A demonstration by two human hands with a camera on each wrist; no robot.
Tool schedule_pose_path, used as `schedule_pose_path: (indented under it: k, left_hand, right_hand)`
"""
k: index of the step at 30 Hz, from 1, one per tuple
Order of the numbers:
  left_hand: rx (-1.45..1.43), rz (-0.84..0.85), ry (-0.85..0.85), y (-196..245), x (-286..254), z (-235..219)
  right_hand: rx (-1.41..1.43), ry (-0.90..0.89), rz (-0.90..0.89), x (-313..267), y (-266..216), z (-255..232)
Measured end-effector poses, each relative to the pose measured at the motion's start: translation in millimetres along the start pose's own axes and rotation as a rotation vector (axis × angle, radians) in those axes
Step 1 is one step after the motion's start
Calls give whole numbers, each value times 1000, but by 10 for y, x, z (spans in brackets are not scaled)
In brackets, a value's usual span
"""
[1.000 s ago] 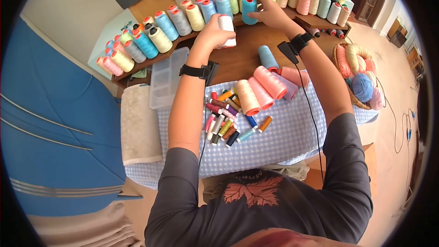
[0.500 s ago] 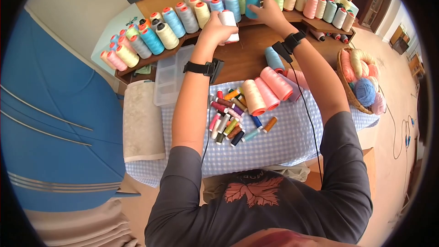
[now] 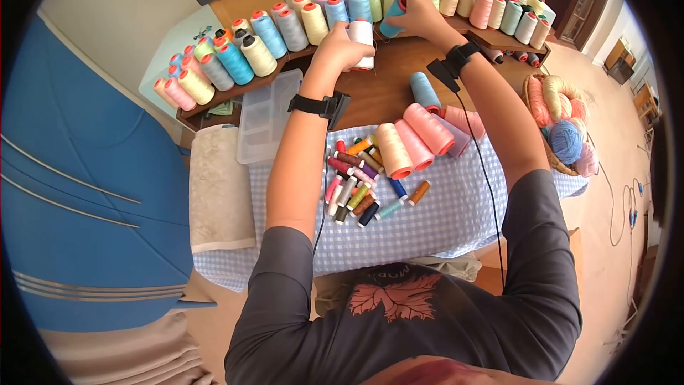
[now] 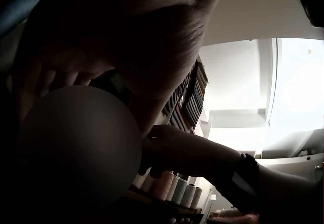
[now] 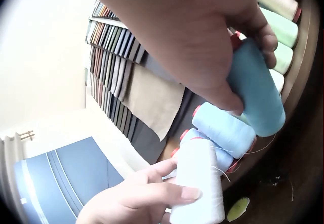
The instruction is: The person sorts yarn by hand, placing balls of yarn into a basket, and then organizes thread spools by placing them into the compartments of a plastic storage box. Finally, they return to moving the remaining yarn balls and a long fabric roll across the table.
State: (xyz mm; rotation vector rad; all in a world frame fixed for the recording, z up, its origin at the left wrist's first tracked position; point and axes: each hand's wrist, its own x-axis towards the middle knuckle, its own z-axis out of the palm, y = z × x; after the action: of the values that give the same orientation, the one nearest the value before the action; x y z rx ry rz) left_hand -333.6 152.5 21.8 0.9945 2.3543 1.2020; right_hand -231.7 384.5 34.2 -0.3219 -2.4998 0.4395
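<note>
White thread cone (image 3: pixel 362 43), plain and smooth with no coloured cap visible, held upright above the brown wooden worktop (image 3: pixel 381 93) just in front of the shelf (image 3: pixel 285 64) of cones. Left hand (image 3: pixel 340 48) wrapped round it, fingers and thumb curled on the sides; right wrist view shows a fingertip lying flat across the white winding, a loose strand trailing off. Left wrist view too dark to add much, just a rounded shape under the palm. Teal thread cone (image 3: pixel 392 18), bright blue-green with an orange-red top, tilted off vertical and lifted out of the row, between the pale blue cone (image 3: pixel 360 6) and the cream one. Right hand (image 3: pixel 419 16) gripping it from above, fingers curled over the far side, thumb pressed against the near side. Compared with half a second back: teal cone no longer standing straight in line, now pulled forward and leaning, right hand closed tighter over it; white cone shifted a touch right, nearer the teal one, the two just beside each other but apart. Elsewhere: another blue cone (image 3: pixel 423 92) lying on the worktop, a bunch of peach and pink cones (image 3: pixel 417 135) on the checked cloth (image 3: pixel 442 214), small spools (image 3: pixel 356 185) scattered beside them, clear plastic box (image 3: pixel 265 117) to the left, basket of yarn (image 3: pixel 563 128) on the right.
</note>
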Motion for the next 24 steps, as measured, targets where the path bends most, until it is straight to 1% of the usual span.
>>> schedule_pose_path:
  k: [2, 3, 5, 6, 7, 8, 9, 11, 15, 17, 18, 20, 21, 23, 24]
  left_hand:
    - [14, 4, 7, -67, 54, 26]
    - [-11, 27, 39, -145, 109, 53]
    - [-34, 51, 71, -151, 123, 24]
    - [-41, 33, 34, -159, 136, 3]
    - [-47, 14, -2, -162, 140, -12]
    - [-46, 13, -2, -168, 139, -16]
    - [-38, 17, 24, -174, 137, -12]
    - [-30, 19, 48, -190, 140, -9]
    - [-27, 48, 38, -181, 129, -34]
    - [-30, 48, 31, -153, 107, -44]
    - [-11, 53, 25, -141, 97, -50]
    - [6, 55, 16, -163, 95, -38]
    - [-16, 67, 21, -169, 99, -31]
    - [-39, 80, 22, -145, 102, -24]
    - [-34, 53, 0, -127, 107, -22]
  right_hand:
    - [6, 187, -38, 56, 19, 168]
    - [8, 190, -41, 83, 29, 247]
    - [46, 316, -87, 118, 14, 345]
    - [47, 317, -86, 135, 27, 370]
    - [38, 290, -50, 139, 0, 370]
    - [29, 263, -13, 144, -29, 372]
    - [31, 263, -13, 141, -48, 366]
    - [62, 191, 64, 88, -147, 285]
    - [98, 235, 48, 54, -129, 297]
    - [171, 287, 130, -25, -160, 234]
    - [171, 284, 131, -46, -128, 233]
    - [386, 300, 121, -95, 3, 221]
    - [385, 298, 123, -109, 67, 216]
    - [581, 418, 202, -146, 81, 135]
    - [808, 497, 201, -190, 77, 125]
